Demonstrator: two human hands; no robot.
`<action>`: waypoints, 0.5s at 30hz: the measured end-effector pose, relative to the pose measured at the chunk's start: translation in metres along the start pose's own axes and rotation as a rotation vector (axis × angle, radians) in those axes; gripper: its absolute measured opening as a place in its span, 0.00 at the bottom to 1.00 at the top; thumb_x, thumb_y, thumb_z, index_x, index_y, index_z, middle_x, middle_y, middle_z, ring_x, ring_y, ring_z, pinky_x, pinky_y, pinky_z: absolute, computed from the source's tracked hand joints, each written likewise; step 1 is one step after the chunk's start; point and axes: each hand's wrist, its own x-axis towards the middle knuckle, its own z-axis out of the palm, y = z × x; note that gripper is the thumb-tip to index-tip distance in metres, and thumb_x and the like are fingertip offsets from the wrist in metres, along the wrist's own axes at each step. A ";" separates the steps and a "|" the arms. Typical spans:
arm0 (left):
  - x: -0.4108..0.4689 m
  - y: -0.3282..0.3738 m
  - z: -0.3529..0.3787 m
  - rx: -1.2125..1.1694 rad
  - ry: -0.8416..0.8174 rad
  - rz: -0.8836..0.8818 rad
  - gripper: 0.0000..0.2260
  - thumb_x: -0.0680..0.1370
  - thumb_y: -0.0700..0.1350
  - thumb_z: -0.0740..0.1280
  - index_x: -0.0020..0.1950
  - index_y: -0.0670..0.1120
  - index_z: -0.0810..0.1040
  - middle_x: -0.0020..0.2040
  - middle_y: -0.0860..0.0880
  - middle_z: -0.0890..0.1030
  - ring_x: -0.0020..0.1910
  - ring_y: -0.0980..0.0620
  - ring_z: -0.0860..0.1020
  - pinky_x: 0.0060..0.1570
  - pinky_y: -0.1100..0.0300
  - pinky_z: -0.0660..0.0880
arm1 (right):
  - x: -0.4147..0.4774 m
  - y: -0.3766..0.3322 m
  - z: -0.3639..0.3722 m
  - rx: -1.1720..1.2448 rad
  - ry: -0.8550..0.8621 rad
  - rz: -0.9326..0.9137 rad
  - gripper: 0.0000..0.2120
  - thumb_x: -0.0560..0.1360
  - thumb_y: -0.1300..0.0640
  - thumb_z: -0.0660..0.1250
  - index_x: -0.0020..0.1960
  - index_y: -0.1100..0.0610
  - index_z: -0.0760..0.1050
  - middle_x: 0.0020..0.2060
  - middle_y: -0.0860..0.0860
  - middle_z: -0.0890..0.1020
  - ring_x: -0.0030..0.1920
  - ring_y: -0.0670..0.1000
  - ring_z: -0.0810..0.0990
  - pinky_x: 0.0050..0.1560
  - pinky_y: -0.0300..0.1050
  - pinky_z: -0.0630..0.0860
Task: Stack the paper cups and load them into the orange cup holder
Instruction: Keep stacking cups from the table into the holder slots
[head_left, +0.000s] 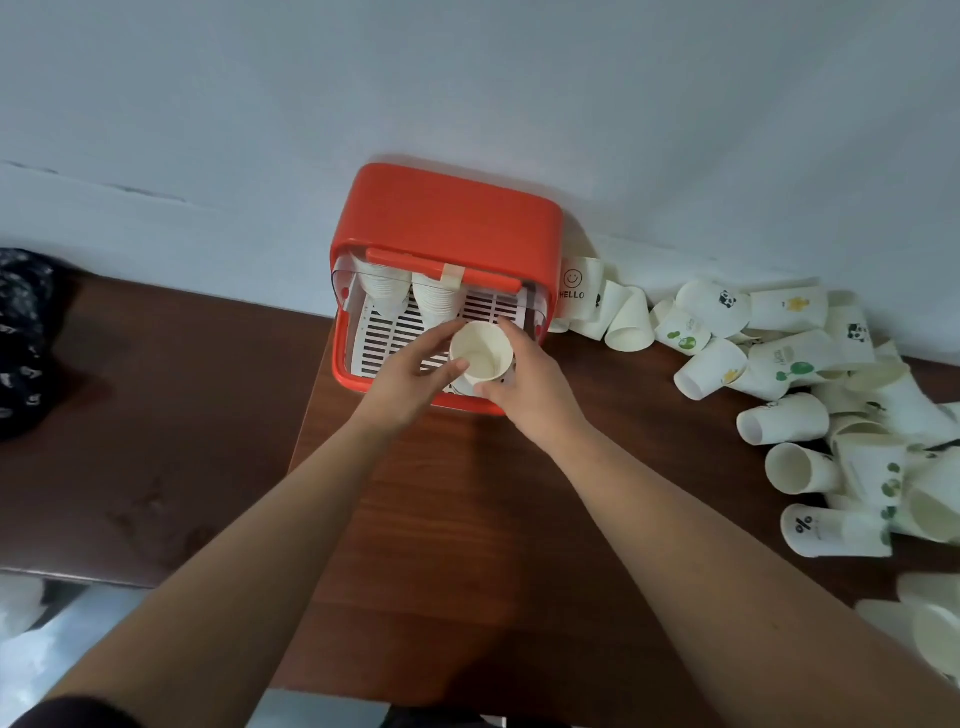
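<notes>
— What sits closest?

— Two bare forearms reaching forward over the brown wooden table (467, 519). The wood between them is bare right up to the holder. The table's left edge runs just beside the left forearm, with a lower dark surface (130, 415) beyond it.

— And the hands?

— The left hand (410, 371) and the right hand (524, 374) meet at the front of the orange cup holder (447, 218). Between them is a paper cup (480, 353), mouth towards the camera; both hands have fingers and thumb closed around its sides. It hangs over the holder's white slatted tray (395, 338), at the front right.

— What crowds the space?

— To the right, a heap of loose cups (810, 395) lies tumbled on the table, reaching the holder's right wall, where a cup marked HELLO (576, 286) leans.

— Farther back?

— Inside the holder, two cup stacks (410, 291) stand under its clear flap. The holder backs against the pale wall (467, 78).
</notes>
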 end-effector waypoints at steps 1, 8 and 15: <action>-0.001 0.002 0.003 0.012 0.021 0.001 0.23 0.81 0.53 0.68 0.75 0.53 0.70 0.68 0.59 0.76 0.66 0.62 0.73 0.57 0.72 0.71 | -0.001 0.002 0.001 0.022 -0.003 0.022 0.41 0.73 0.56 0.76 0.79 0.53 0.59 0.73 0.50 0.72 0.72 0.51 0.70 0.68 0.45 0.68; -0.045 0.018 0.024 0.426 0.335 0.034 0.09 0.80 0.48 0.65 0.57 0.46 0.77 0.53 0.52 0.77 0.51 0.54 0.78 0.47 0.52 0.80 | -0.039 0.054 -0.034 -0.011 0.027 0.145 0.31 0.76 0.50 0.72 0.75 0.55 0.66 0.70 0.52 0.70 0.66 0.48 0.75 0.65 0.44 0.73; -0.024 0.064 0.105 0.498 -0.136 0.190 0.06 0.80 0.49 0.66 0.55 0.49 0.77 0.49 0.55 0.79 0.46 0.56 0.78 0.48 0.52 0.78 | -0.075 0.151 -0.104 -0.254 0.011 0.300 0.28 0.78 0.50 0.70 0.74 0.57 0.67 0.71 0.56 0.68 0.68 0.55 0.74 0.66 0.51 0.73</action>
